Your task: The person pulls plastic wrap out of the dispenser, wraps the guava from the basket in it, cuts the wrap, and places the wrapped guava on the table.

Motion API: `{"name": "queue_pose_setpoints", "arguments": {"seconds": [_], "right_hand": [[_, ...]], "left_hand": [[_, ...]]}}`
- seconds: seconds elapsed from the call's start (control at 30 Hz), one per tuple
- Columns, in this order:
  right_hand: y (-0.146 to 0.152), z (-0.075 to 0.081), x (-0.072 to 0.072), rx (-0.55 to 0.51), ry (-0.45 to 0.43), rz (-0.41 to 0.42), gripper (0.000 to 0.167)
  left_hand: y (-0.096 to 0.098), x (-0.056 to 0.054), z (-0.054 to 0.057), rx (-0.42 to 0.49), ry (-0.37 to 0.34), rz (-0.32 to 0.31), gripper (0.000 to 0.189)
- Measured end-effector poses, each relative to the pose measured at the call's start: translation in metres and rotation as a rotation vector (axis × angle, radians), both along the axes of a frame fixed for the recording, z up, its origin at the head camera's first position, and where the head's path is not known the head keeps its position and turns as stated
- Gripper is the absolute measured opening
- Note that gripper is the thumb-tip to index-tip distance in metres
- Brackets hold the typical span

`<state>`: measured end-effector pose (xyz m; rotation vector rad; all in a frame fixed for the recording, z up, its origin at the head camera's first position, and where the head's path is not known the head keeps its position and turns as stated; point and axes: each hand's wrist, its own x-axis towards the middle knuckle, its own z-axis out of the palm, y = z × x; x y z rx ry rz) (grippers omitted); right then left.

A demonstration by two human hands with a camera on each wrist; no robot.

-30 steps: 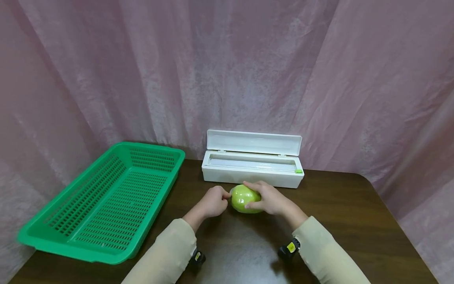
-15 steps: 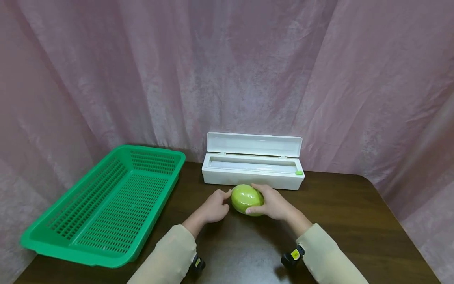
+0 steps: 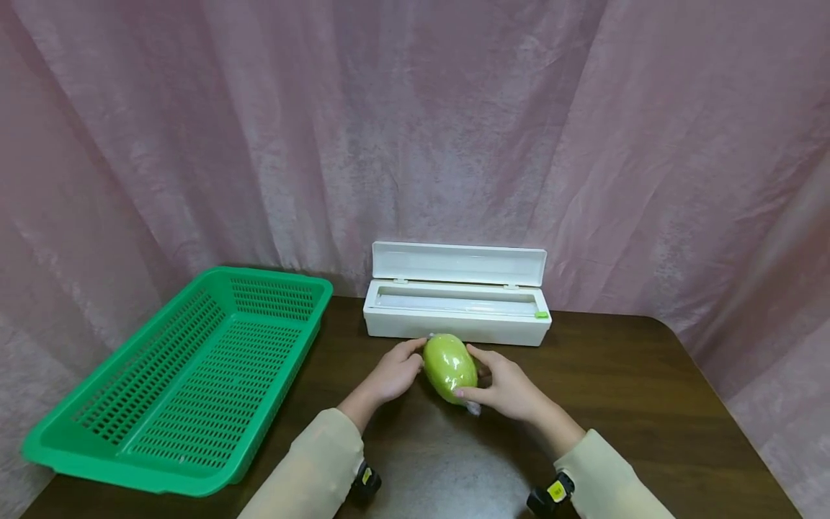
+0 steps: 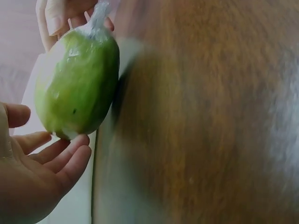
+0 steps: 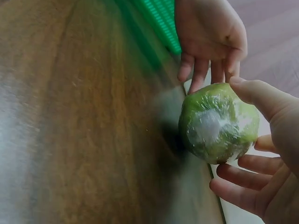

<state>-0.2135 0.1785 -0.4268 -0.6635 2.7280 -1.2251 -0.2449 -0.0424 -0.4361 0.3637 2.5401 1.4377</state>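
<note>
A green oval fruit [image 3: 449, 366] in tight clear film is between my two hands, close in front of the white film box. A twisted tail of clear film [image 4: 99, 17] sticks out at the fruit's near right end. My right hand [image 3: 510, 387] grips that end, thumb on one side and fingers round the other. At the opposite end, my left hand [image 3: 393, 370] touches the fruit with outstretched fingertips [image 4: 77, 151]. Its thumb stands off the skin in the left wrist view. Smooth film puckers over the fruit's end in the right wrist view.
Behind the fruit stands a long white film box [image 3: 459, 328], lid raised, with a roll inside and a green slider [image 3: 541, 315] at right. A green slotted basket [image 3: 318, 317] sits on the left of the dark wooden table [image 3: 622, 389]. Pink curtains hang behind.
The fruit has turned so its tail end points toward me at right, and the tail now shows. My left fingers have straightened from a curl. My right hand has shifted slightly right and nearer.
</note>
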Motion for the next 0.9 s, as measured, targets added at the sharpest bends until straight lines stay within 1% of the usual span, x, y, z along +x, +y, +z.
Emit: {"name": "queue_pose_setpoints", "arguments": {"seconds": [0.13,0.2,0.3,0.47,0.57,0.77,0.9], "right_hand": [[0.001,-0.002,0.006,-0.027,-0.022,-0.013,0.083],[0.001,-0.003,0.008,-0.037,-0.038,-0.023,0.082],[0.001,-0.004,0.012,-0.062,-0.060,-0.037,0.080],[0.000,-0.004,0.016,-0.081,-0.048,-0.044,0.079],[0.000,-0.003,0.019,-0.076,-0.035,-0.054,0.078],[0.005,0.000,0.029,-0.067,-0.047,-0.090,0.076],[0.010,-0.001,0.030,-0.048,-0.037,-0.087,0.078]], "left_hand": [[0.004,0.001,-0.003,0.009,0.024,0.021,0.053],[0.006,0.001,-0.004,0.016,0.042,0.019,0.053],[0.009,0.000,-0.005,0.030,0.034,0.010,0.055],[0.012,0.002,-0.005,0.043,0.030,-0.012,0.064],[0.014,0.004,-0.002,0.053,0.020,-0.017,0.065],[0.017,0.012,-0.002,0.050,-0.013,-0.041,0.066],[0.018,0.014,-0.001,0.048,-0.015,-0.067,0.071]]}}
